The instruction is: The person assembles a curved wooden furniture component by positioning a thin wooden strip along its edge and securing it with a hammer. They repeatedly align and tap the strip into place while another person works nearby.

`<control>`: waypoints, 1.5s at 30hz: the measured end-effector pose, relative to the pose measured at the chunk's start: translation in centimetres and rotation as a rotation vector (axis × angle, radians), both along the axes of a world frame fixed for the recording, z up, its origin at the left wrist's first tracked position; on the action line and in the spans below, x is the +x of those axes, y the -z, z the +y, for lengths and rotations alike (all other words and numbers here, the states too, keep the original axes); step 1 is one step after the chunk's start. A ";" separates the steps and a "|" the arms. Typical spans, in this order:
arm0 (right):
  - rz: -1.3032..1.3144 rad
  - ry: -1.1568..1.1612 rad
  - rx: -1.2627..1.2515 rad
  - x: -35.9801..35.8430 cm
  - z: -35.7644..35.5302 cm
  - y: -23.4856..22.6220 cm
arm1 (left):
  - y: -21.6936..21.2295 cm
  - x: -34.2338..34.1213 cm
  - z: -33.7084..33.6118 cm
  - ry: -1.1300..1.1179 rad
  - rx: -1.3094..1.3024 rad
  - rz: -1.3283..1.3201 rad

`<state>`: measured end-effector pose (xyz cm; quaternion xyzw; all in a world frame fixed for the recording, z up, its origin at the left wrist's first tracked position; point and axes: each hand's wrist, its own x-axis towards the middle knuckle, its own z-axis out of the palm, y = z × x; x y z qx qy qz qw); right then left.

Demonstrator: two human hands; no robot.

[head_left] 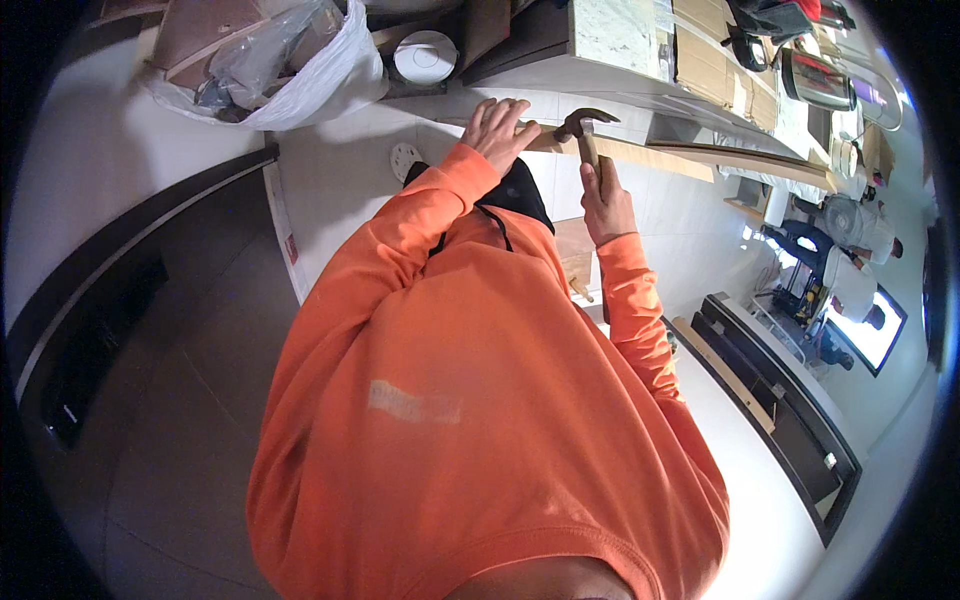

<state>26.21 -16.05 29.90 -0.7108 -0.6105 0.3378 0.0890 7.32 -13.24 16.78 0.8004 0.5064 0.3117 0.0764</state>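
Claw hammer (586, 135) in the upper middle of the frame: dark metal head with curved claw at about (585, 118), pale wooden handle running down and slightly right, lower end hidden in the closed right hand (603, 200). Head poised right over a long light wooden board (660, 155), stretching from upper centre toward the right, slightly downward. Left hand (497, 128) just left of the hammer head, fingers resting on the board's near end, pinched together; anything held there too small to tell
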 end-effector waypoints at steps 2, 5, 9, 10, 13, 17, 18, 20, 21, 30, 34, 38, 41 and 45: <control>0.011 0.022 0.015 0.1 -0.1 -0.3 | -0.6 1.3 0.1 -0.026 -0.028 0.120; 0.035 0.070 0.028 0.3 -0.3 -0.4 | -1.6 3.1 0.3 -0.089 -0.219 0.350; 0.057 0.101 -0.018 0.4 -0.1 -0.3 | -2.9 4.8 1.5 -0.090 -0.149 0.603; 0.070 0.129 -0.043 0.4 0.0 -0.3 | -3.0 4.7 1.7 -0.046 -0.243 0.543; 0.079 0.078 0.009 0.5 0.2 -1.0 | -3.0 4.1 2.1 0.093 -0.377 0.431; 0.108 0.078 0.111 0.6 0.2 -1.6 | -2.5 3.8 1.7 0.127 -0.345 0.341; 0.076 0.082 0.085 0.6 0.3 -1.6 | -2.4 4.0 1.7 0.109 -0.320 0.350; 0.049 0.054 0.148 0.6 0.3 -1.2 | -2.1 4.3 1.5 0.105 -0.336 0.369; -0.021 0.022 0.140 0.6 0.3 -1.0 | -2.0 4.4 1.4 0.109 -0.348 0.376; 0.018 0.096 0.068 2.0 -0.1 -1.2 | -1.6 4.6 1.0 0.063 -0.329 0.314; 0.014 0.100 0.058 3.1 0.5 -0.8 | -1.6 4.8 1.1 0.044 -0.304 0.337; -0.079 0.077 0.136 4.2 -0.2 0.0 | -1.5 4.7 1.3 0.034 -0.288 0.334; -0.082 0.082 0.086 5.1 -0.1 0.4 | -1.3 4.7 1.4 0.076 -0.329 0.322; -0.029 0.153 0.146 5.7 0.1 0.4 | -1.1 4.8 1.4 0.045 -0.317 0.307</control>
